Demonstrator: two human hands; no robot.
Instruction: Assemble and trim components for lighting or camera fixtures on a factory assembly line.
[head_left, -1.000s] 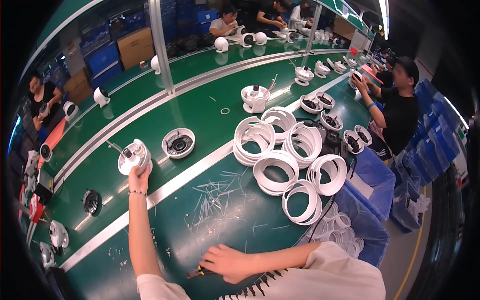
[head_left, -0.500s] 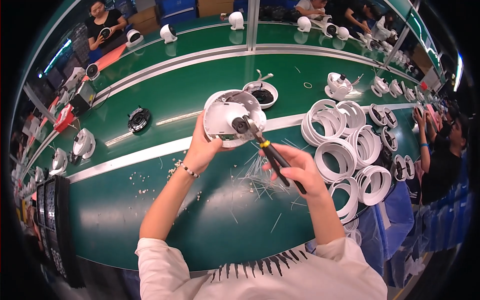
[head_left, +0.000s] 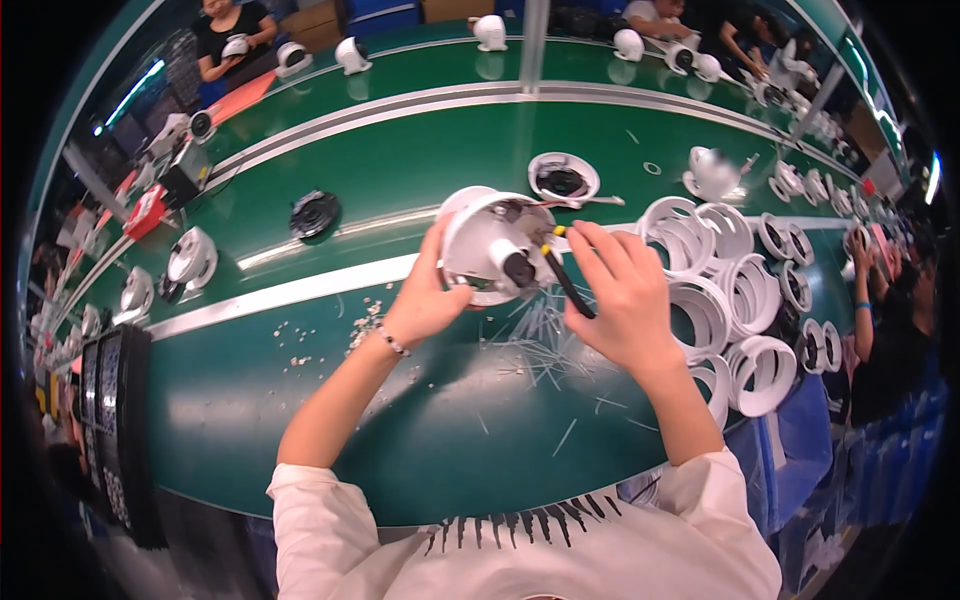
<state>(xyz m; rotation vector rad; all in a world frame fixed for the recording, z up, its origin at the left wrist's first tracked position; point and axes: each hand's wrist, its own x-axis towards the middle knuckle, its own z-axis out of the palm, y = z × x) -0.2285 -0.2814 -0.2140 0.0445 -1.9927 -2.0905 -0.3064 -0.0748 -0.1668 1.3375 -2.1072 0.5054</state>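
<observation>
My left hand [head_left: 428, 305] is closed on the left rim of a white security camera housing [head_left: 470, 248], which is tilted above the bench. A round black lens part [head_left: 519, 268] sticks out of its hollow. My right hand [head_left: 625, 295] grips black-handled cutting pliers [head_left: 570, 288] with yellow bands. Their jaws point into the housing's upper right side, where the tips blur and I cannot tell what they touch. Just beyond lies a white round shell [head_left: 545, 168] with a black inside and a white cable. Cut white plastic strips [head_left: 540, 345] lie scattered underneath.
Stacked white rings [head_left: 700, 310] stand by my right arm. Small beige bits [head_left: 368, 325] lie near my left wrist. A black round part [head_left: 315, 214] is at the far left, and a black tray rack [head_left: 112, 420] stands left. Several people work around the green bench.
The pliers have moved from the lens part to the housing's upper right side, and my right hand has turned over them. The whole view has shifted; bench things appear farther right.
</observation>
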